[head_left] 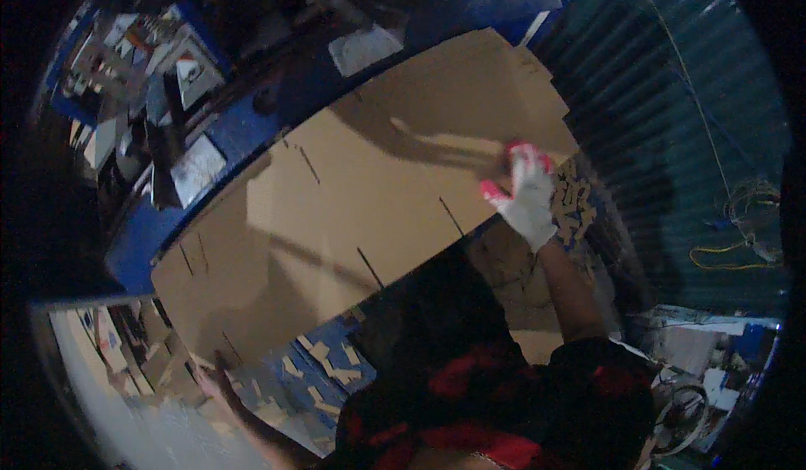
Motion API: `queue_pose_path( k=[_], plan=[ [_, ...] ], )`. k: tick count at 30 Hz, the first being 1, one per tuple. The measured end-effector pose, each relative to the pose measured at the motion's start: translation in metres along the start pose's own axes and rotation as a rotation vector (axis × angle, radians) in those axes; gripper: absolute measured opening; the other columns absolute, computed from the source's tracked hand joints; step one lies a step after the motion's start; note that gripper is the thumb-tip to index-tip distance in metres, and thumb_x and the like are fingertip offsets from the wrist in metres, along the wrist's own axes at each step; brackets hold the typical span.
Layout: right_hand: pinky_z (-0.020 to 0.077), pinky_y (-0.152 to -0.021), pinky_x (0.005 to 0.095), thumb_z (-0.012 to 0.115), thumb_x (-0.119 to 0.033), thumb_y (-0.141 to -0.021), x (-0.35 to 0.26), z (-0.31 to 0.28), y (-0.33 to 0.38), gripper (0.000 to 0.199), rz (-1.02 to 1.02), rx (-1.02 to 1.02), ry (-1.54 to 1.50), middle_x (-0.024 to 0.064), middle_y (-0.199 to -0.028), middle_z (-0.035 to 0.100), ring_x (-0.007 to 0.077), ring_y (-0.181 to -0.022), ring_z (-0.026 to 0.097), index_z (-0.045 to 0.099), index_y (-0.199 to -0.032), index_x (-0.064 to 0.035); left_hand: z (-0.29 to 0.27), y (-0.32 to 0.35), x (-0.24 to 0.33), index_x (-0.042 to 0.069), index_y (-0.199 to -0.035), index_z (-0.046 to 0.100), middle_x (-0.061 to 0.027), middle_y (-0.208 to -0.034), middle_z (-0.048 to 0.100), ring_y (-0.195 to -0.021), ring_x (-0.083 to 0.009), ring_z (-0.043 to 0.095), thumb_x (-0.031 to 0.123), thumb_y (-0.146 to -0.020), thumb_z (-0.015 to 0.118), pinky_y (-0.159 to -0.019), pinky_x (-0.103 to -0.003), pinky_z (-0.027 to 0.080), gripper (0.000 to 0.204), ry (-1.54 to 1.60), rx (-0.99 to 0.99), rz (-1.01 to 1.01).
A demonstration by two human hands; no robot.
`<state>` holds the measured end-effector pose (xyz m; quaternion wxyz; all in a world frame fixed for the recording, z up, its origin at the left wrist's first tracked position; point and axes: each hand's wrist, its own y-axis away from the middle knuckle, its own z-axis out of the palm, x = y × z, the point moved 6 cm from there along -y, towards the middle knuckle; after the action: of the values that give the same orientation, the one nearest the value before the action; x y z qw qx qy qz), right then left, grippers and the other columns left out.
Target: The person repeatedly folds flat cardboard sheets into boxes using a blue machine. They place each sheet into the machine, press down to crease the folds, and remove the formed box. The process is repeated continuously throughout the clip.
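A large flat brown cardboard sheet (369, 193) with cut slots along its edges lies tilted across a blue machine table (243, 126). My right hand (527, 193), in a white glove with red fingertips, grips the sheet's near right edge. My left hand (220, 379), bare and in shadow, holds the sheet's lower left corner. Both arms are stretched wide apart along the near edge.
Small cardboard offcuts (315, 369) litter the blue surface under the sheet and pile up (575, 201) beside my right hand. A corrugated metal wall (672, 134) stands at the right with yellow cord (722, 256). Cluttered tools and papers (159, 92) lie at the far left.
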<state>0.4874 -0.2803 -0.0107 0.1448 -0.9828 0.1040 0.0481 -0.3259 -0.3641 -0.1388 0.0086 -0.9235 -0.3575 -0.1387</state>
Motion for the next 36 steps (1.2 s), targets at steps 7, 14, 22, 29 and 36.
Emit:
queue_pose_path(
  k=[7, 14, 22, 29, 36],
  plan=[
    [0.0303, -0.108, 0.0436, 0.080, -0.026, -0.070, 0.094, 0.050, 0.037, 0.088, 0.859, 0.265, -1.358, 0.0195, -0.138, 0.037, 0.0321, -0.127, 0.038, 0.031, -0.136, 0.0051, -0.019, 0.003, 0.023, 0.001, -0.118, 0.056, -0.0248, -0.118, 0.055, -0.115, -0.0389, 0.048, 0.068, -0.060, 0.073, -0.096, -0.046, 0.041, 0.090, -0.250, -0.027, -0.094],
    [0.0359, -0.104, 0.0376, 0.065, 0.002, -0.080, 0.048, -0.016, 0.024, 0.066, 0.468, 0.727, -1.050, 0.0095, -0.143, 0.032, 0.0253, -0.125, 0.039, 0.035, -0.138, -0.0052, -0.016, 0.016, 0.037, 0.007, -0.116, 0.057, -0.0197, -0.115, 0.056, -0.111, -0.0357, 0.050, 0.065, -0.054, 0.078, -0.093, -0.045, 0.043, 0.088, -0.100, 0.102, -0.124],
    [0.0234, -0.110, 0.0533, 0.072, -0.030, -0.077, -0.170, -0.027, 0.042, 0.071, -0.712, -0.092, -0.507, 0.0138, -0.141, 0.039, 0.0344, -0.133, 0.034, 0.040, -0.138, -0.0109, -0.023, 0.041, 0.077, 0.004, -0.120, 0.055, -0.0210, -0.119, 0.054, -0.113, -0.0375, 0.049, 0.057, -0.060, 0.079, -0.099, -0.045, 0.038, 0.084, -0.033, 0.074, 0.070],
    [0.0107, -0.110, 0.0620, 0.058, -0.045, -0.080, -0.203, 0.012, 0.065, 0.066, -0.974, -0.235, 0.187, 0.0089, -0.146, 0.035, 0.0316, -0.136, 0.030, 0.043, -0.137, -0.0144, -0.025, 0.087, 0.109, 0.007, -0.127, 0.045, -0.0195, -0.134, 0.034, -0.125, -0.0365, 0.033, 0.046, -0.062, 0.084, -0.102, -0.048, 0.033, 0.085, 0.274, 0.110, -0.305],
    [0.0291, -0.106, 0.0586, 0.065, -0.013, -0.073, -0.210, -0.003, 0.065, 0.053, -1.072, -0.171, 0.025, 0.0198, -0.129, 0.050, 0.0417, -0.125, 0.041, 0.055, -0.124, -0.0074, 0.023, 0.103, 0.057, 0.003, -0.125, 0.042, -0.0178, -0.117, 0.044, -0.100, -0.0261, 0.052, 0.020, -0.074, 0.080, -0.085, -0.041, 0.046, 0.066, 1.314, 0.432, -0.365]
  ],
)
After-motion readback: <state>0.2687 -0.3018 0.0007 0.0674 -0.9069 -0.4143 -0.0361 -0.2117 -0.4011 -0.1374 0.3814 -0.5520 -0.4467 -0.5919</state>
